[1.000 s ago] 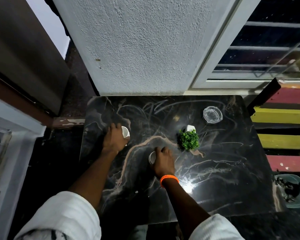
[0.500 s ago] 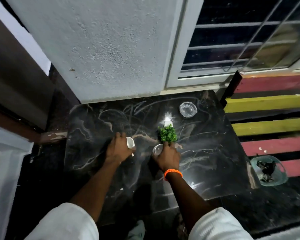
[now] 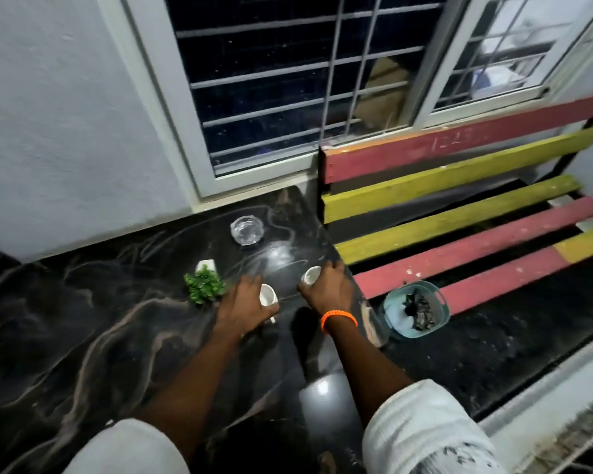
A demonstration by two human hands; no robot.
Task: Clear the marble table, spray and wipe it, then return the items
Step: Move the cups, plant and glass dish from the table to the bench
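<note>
The black marble table (image 3: 83, 336) with pale veins fills the lower left. My left hand (image 3: 243, 307) grips a small white cup (image 3: 267, 295) just above the table's right part. My right hand (image 3: 326, 290), with an orange bracelet on its wrist, holds a second white cup (image 3: 311, 274) at the table's right edge. A small green plant in a white pot (image 3: 204, 283) lies tipped on the marble, just left of my left hand. A clear glass ashtray (image 3: 246, 229) stands near the table's back edge.
A bench of red and yellow slats (image 3: 459, 213) stands right of the table. A teal bowl with dark bits (image 3: 415, 311) rests on its front slat near my right hand. A barred window (image 3: 288, 80) and a white wall rise behind.
Both hands have carried their cups to the right, from the table's middle to its right edge. The view has swung right, so the bench now fills the right side.
</note>
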